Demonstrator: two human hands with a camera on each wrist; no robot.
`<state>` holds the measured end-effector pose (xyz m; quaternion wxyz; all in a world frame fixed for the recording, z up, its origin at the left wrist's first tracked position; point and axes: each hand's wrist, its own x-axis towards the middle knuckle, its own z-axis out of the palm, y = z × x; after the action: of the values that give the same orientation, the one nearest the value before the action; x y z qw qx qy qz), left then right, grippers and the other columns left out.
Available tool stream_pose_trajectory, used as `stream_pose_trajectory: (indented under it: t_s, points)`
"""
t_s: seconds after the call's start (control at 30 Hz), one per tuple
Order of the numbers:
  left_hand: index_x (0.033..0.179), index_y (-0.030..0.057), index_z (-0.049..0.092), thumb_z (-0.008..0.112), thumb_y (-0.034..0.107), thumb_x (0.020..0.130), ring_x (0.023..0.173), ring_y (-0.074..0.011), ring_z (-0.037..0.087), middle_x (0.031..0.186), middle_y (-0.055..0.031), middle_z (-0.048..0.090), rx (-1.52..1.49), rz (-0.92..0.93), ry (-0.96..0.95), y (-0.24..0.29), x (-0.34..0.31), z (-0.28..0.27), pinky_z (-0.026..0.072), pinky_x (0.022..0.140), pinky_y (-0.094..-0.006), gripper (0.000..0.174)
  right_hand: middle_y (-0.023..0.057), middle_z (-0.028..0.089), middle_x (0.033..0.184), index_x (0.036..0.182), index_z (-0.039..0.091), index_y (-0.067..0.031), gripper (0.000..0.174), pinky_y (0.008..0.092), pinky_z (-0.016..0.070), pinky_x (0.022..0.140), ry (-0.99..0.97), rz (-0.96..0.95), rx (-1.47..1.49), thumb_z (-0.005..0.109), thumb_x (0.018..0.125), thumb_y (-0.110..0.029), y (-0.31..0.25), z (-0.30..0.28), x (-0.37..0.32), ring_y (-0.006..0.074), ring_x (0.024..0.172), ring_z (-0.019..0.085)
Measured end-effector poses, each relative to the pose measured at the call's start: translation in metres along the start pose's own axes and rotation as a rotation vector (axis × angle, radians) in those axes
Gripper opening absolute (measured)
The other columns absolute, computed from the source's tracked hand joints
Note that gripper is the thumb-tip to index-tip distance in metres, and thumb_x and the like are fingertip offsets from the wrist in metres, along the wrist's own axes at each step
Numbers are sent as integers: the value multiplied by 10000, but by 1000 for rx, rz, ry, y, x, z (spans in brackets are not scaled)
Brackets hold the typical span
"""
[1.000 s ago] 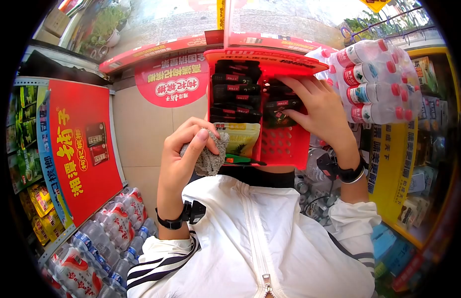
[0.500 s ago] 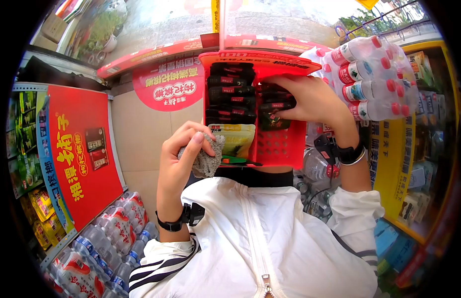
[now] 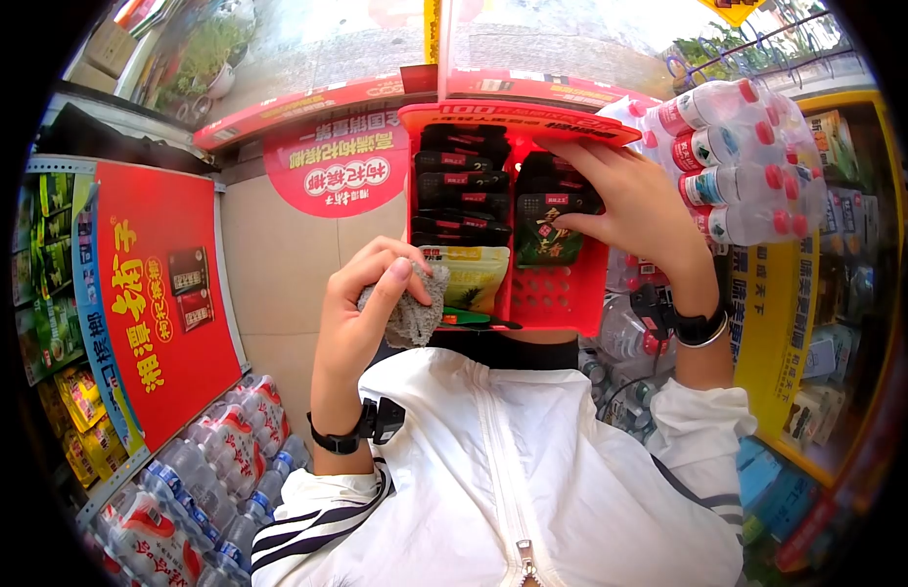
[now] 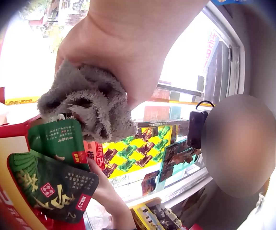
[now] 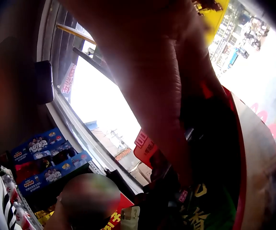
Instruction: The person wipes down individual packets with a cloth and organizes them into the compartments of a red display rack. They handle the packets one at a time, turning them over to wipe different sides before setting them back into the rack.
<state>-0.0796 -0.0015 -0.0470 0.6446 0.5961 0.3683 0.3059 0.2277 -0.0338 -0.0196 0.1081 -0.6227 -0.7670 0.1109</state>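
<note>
A red box [image 3: 603,293] with two compartments stands in front of the person. Dark packets [image 3: 462,183] fill its left side, with a yellow-green packet [image 3: 474,274] nearest the body. My left hand [image 3: 371,293] grips a grey cloth [image 3: 420,308] at the box's near left corner; the cloth [image 4: 87,100] also shows in the left wrist view. Over the right compartment, my right hand [image 3: 630,201] has its thumb on a dark green packet [image 3: 547,235] and its fingers behind the packets there; the fingertips are hidden. The right wrist view shows that hand [image 5: 152,72] in shadow.
Packs of bottled water [image 3: 733,161] stand right of the box, beside a yellow shelf [image 3: 777,323]. To the left are a red sign board [image 3: 160,293] and more bottle packs [image 3: 219,440]. A glass front [image 3: 327,49] lies beyond the box.
The dark green packet in the right compartment now shows its front more fully, and my right hand has shifted slightly to the right. My left hand stays with the cloth.
</note>
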Motion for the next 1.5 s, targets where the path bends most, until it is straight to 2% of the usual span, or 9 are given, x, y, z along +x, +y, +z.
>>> stream_pose_trajectory:
  t_s: [0.13,0.2,0.43,0.6,0.83,1.03,1.2,1.43,1.5]
  points:
    - [743,-39,668,538,176,985,911,-150,574,952,-84,629,15,9,0,-1,1,-4,423,850,-275,349,89,602,1260,1341,546,-162,668,429,510,907,30,16,-97,797,728,-252,-14,-8,-11,317,1127,599]
    - [744,-39,668,537,176,985,910,-150,574,953,-84,630,11,8,-2,-1,2,-3,423,847,-275,349,79,557,1334,1356,540,-152,656,430,482,967,142,-38,-104,778,751,-240,-20,-10,-16,304,1197,552]
    - [742,-38,664,533,174,988,897,-143,568,953,-85,628,7,13,-13,-2,2,0,422,830,-271,351,81,506,1416,1340,561,-136,594,418,422,1044,64,-48,-112,755,785,-221,-19,9,-31,292,1320,448]
    - [740,-37,660,534,185,990,892,-139,566,955,-86,627,6,19,-6,-3,1,0,421,826,-269,358,93,548,1333,1264,599,-83,492,417,436,1003,211,4,-168,733,803,-191,-21,11,-30,295,1226,511]
    - [742,-37,660,530,202,995,879,-137,563,950,-83,628,2,19,8,-4,-2,-1,416,808,-263,371,102,574,1272,1184,629,-63,404,414,466,938,212,-33,-144,723,807,-172,-21,16,-31,302,1111,570]
    - [738,-37,657,530,208,997,864,-133,562,951,-80,628,-7,18,8,-5,0,2,416,801,-259,379,106,590,1230,1178,636,-70,394,417,477,927,94,92,-48,723,806,-165,-19,16,-34,303,1111,574]
    - [735,-37,653,531,206,996,865,-133,561,953,-79,628,-12,16,2,-5,0,2,418,798,-260,377,108,579,1229,1215,628,-91,426,427,476,940,329,-10,-168,723,805,-154,-22,14,-29,312,1106,568]
    - [736,-39,650,526,203,999,873,-133,561,956,-81,627,-16,11,-4,-6,-1,0,420,801,-263,379,121,568,1205,1230,620,-96,453,419,486,907,370,45,-87,734,793,-132,-24,18,-22,312,1073,569]
    - [737,-38,651,525,205,1001,873,-133,560,957,-82,626,-8,21,-5,-6,0,1,419,800,-263,380,123,577,1150,1234,617,-104,458,416,489,874,420,68,-19,732,790,-106,-22,19,-20,311,1023,572]
